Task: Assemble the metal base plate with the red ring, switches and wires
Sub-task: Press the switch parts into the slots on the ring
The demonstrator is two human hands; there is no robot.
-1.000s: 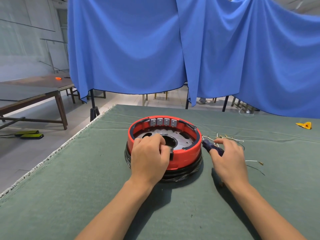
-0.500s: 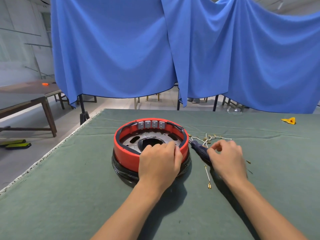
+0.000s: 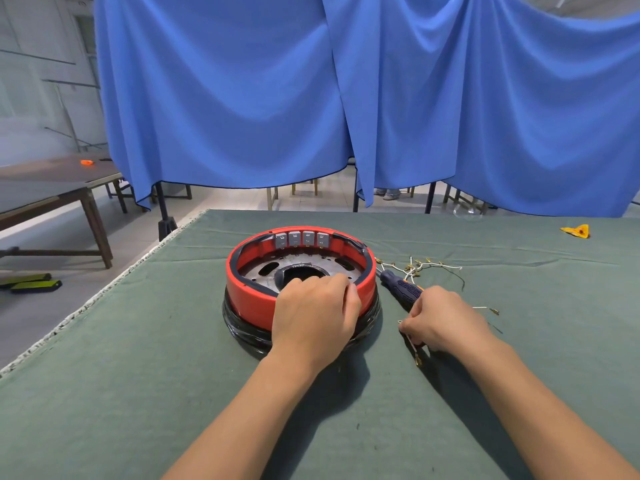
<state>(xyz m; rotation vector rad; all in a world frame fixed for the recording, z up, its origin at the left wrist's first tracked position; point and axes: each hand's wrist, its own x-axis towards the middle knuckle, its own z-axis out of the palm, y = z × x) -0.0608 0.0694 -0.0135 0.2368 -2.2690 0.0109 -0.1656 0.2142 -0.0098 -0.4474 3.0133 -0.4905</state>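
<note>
The red ring (image 3: 249, 296) sits on a black base in the middle of the green table, around the metal base plate (image 3: 304, 263). Several grey switches (image 3: 301, 239) line the ring's far inner wall. My left hand (image 3: 313, 317) grips the ring's near right rim, fingers curled over it. My right hand (image 3: 440, 320) lies on the cloth to the right and pinches a white wire (image 3: 412, 346) with a brass terminal. More loose wires (image 3: 419, 266) lie behind it.
A dark blue screwdriver (image 3: 400, 289) lies between the ring and my right hand. A yellow scrap (image 3: 576, 231) lies at the far right. The table's left edge (image 3: 86, 306) runs diagonally; blue curtains hang behind.
My left hand slid along the ring's near rim to the right side. My right hand moved back from the screwdriver and wire pile toward me and took hold of a single wire.
</note>
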